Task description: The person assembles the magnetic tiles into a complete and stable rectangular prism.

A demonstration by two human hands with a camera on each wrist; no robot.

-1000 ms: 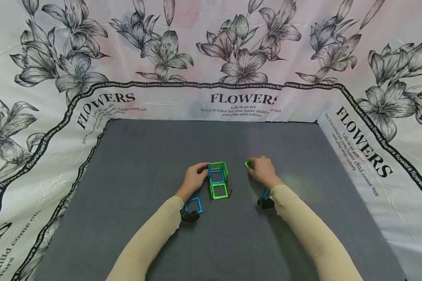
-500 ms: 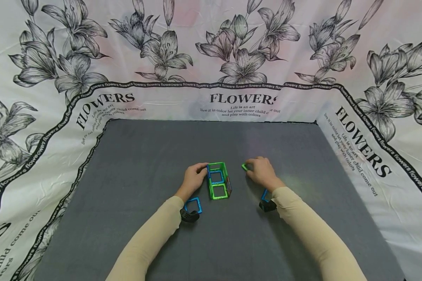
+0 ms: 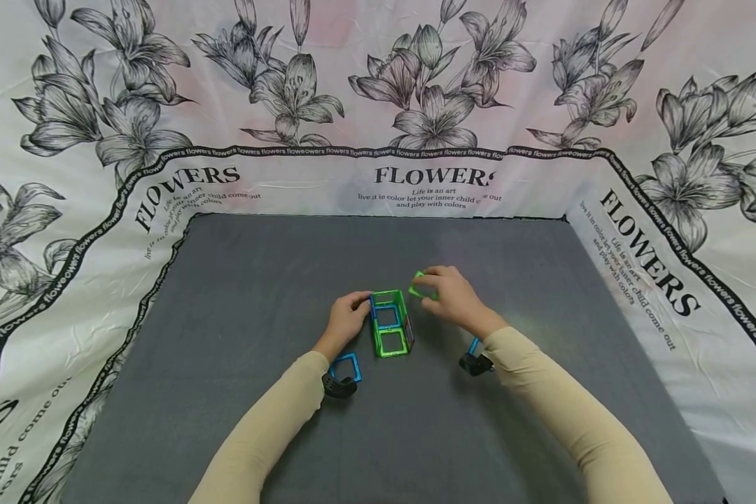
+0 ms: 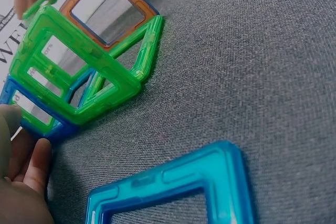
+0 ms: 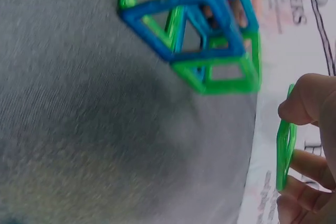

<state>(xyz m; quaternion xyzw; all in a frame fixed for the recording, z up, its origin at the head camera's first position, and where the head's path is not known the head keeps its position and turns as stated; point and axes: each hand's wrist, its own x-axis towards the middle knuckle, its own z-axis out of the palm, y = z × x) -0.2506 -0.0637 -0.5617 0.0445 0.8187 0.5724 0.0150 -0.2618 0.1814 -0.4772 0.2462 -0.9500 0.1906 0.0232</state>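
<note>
Magnetic tiles, square frames in green, blue and orange, form an upright box-like structure point(image 3: 392, 332) mid-table. My left hand point(image 3: 344, 323) holds its left side, thumb and fingers at a blue magnetic tile point(image 4: 34, 124) in the left wrist view. An orange tile point(image 4: 131, 29) stands at the structure's right side. Just right of the structure, my right hand point(image 3: 456, 297) pinches a loose green magnetic tile point(image 5: 282, 156) between thumb and fingers. That tile is raised and tilted, apart from the structure.
A loose blue tile point(image 3: 357, 367) lies beside the left wrist, large in the left wrist view. Another blue piece point(image 3: 474, 346) is partly hidden by the right wrist's black camera point(image 3: 475, 364). White flower-printed cloth point(image 3: 428, 182) borders the grey table point(image 3: 258, 266).
My right hand has moved left and slightly away from me, carrying the green tile closer to the structure and turning it. My left hand and the structure stay in place.
</note>
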